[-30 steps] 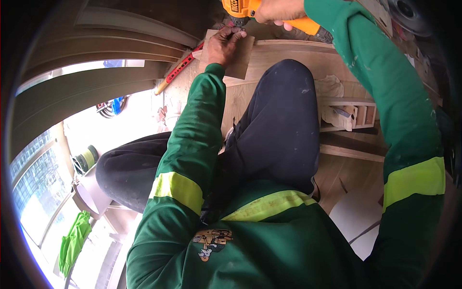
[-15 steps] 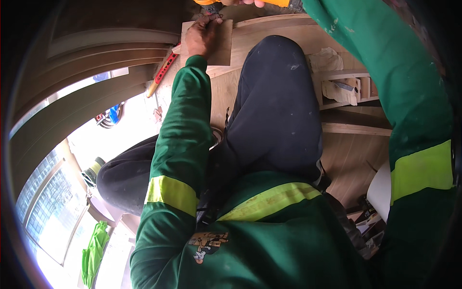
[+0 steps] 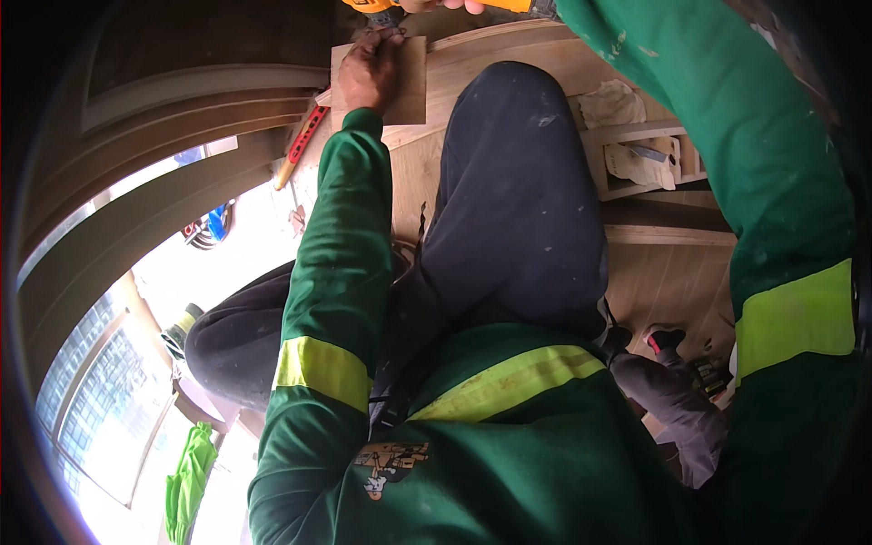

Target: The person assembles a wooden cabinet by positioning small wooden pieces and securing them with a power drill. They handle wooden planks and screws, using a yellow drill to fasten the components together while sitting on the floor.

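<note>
At the top edge is a yellow power drill (image 3: 368, 4), cut off by the picture. Only part of my right hand (image 3: 442, 4) shows there, its fingers wrapped round the drill. Below the drill's dark front end, my left hand (image 3: 371, 74) lies over a small square plywood piece (image 3: 409, 86). Its fingers are bent and pinched close to the drill's tip; what they pinch, if anything, is too small to make out. The plywood square overlaps a long curved wooden board (image 3: 509, 44).
A red and yellow bar-shaped tool (image 3: 304, 141) lies left of the plywood. Right of my raised knee (image 3: 518, 136) is a wooden frame (image 3: 636, 132) with cloth or paper in it. Another person's leg (image 3: 668, 400) and shoe (image 3: 666, 338) are at lower right. Bright green cloth (image 3: 189, 486) hangs lower left.
Another person's leg and shoe have come into view at lower right, where a pale rounded thing was. My hands, the drill and the plywood sit slightly further left; both grips look the same.
</note>
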A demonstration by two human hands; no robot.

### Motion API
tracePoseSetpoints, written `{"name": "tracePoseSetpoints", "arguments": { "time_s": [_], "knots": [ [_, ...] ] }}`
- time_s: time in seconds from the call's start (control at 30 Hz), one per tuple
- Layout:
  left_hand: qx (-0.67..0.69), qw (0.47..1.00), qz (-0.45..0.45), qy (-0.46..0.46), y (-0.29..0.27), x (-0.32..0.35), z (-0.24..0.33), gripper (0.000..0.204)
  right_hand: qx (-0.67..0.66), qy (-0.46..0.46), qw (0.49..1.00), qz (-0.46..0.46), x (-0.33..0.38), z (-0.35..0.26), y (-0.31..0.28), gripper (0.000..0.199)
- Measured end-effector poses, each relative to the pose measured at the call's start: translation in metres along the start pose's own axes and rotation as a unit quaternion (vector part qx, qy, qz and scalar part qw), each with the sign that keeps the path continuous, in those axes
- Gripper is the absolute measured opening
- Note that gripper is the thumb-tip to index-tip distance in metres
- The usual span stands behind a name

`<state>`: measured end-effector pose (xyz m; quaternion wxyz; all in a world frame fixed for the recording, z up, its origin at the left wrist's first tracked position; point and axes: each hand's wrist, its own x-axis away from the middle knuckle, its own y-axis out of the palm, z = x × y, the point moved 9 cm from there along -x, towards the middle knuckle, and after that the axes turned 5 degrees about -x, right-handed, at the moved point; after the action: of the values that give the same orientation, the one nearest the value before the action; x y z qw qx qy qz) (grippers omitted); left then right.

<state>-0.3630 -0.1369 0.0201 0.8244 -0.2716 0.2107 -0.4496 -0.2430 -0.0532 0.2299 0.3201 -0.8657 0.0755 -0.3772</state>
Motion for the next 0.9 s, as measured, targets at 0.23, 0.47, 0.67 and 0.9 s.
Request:
{"name": "tracePoseSetpoints", "arguments": {
  "time_s": [0.23,0.47,0.67,0.9],
  "knots": [
    [0.002,1.0,-0.001,-0.003,-0.002,0.001,-0.001,0.023,0.022,-0.003,1.0,0.004,-0.002,-0.001,0.003,0.025],
    [0.003,0.999,-0.001,0.048,0.003,0.002,0.015,0.028,0.117,0.081,0.989,0.038,-0.007,0.011,0.006,0.028],
    [0.04,0.999,0.014,0.013,0.001,0.003,0.004,0.028,0.038,0.001,0.999,0.022,-0.002,0.006,0.007,0.03],
    [0.017,0.999,0.018,0.024,-0.001,0.004,0.007,0.025,0.047,0.027,0.998,0.01,0.004,0.002,0.007,0.031]
  ]
}}
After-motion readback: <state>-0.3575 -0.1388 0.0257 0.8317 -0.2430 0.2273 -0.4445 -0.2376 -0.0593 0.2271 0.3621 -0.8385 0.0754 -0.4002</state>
